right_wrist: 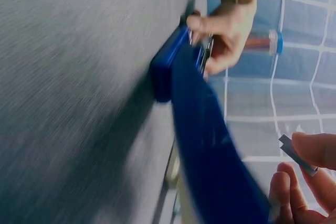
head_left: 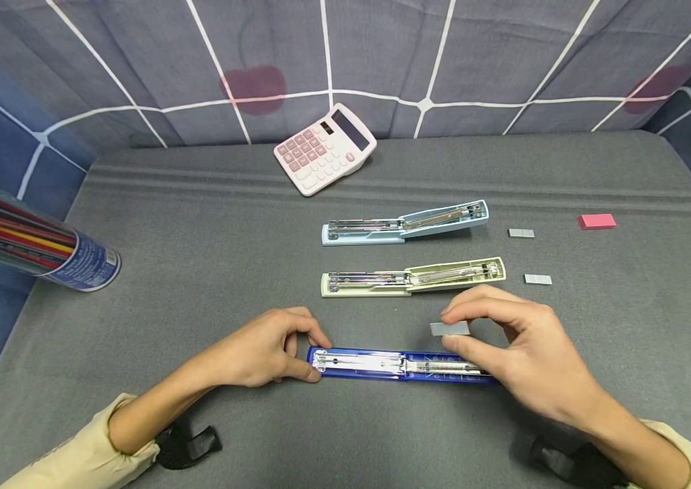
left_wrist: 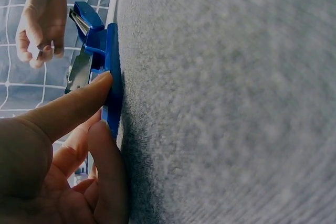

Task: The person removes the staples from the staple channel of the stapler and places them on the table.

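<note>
A dark blue stapler (head_left: 360, 363) lies opened out on the grey table, its metal magazine showing. My left hand (head_left: 260, 348) grips its left end between thumb and fingers; the left wrist view shows the thumb against the blue base (left_wrist: 112, 51). Above the stapler's right half, my right hand (head_left: 519, 343) pinches a strip of staples (head_left: 448, 329) between thumb and fingers. That strip (right_wrist: 297, 155) is apart from the stapler in the right wrist view, where the blurred blue top arm (right_wrist: 202, 124) rises close to the camera. The right hand hides the stapler's far right end.
Behind lie an opened pale green stapler (head_left: 366, 294) and an opened light blue stapler (head_left: 364, 240). Two staple strips, one near (head_left: 537, 279) and one farther (head_left: 521, 233), and a pink eraser-like block (head_left: 597, 221) are at right. A calculator (head_left: 324, 149) and pencil can (head_left: 91, 265) stand farther off.
</note>
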`<state>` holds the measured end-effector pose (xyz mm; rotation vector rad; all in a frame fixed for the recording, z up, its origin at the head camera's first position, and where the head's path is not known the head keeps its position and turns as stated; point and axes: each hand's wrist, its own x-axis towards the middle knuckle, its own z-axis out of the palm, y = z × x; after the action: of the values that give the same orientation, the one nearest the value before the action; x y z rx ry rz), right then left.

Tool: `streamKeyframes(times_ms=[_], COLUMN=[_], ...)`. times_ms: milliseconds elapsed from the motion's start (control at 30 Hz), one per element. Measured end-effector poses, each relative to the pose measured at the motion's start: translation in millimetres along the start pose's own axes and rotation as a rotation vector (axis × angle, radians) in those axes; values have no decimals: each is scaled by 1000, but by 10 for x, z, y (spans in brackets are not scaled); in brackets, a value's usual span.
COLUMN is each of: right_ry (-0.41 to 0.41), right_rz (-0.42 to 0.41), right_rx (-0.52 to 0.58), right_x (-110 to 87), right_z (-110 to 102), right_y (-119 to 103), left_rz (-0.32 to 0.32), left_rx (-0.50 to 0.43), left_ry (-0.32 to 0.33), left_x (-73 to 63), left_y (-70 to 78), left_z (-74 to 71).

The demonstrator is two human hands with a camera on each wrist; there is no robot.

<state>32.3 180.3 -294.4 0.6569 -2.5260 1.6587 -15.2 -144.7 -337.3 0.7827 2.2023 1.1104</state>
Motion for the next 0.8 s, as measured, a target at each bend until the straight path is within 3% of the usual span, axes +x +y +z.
streamKeyframes(times_ms=[300,433,667,800], right_ry=[172,194,174,161], right_rz=[236,326,291,259], right_rx=[-144,-246,-427,-474], right_x=[-244,-328,-440,-442], right_z=[-393,-556,-759,-822], right_y=[211,332,529,643], left_rz=[-10,-8,-2,-5], left_rx=[1,4,3,0], left_ry=[-3,-2,2,2], left_x=[6,2,4,4], left_y=[5,7,1,2], left_z=[-2,-4,2,0])
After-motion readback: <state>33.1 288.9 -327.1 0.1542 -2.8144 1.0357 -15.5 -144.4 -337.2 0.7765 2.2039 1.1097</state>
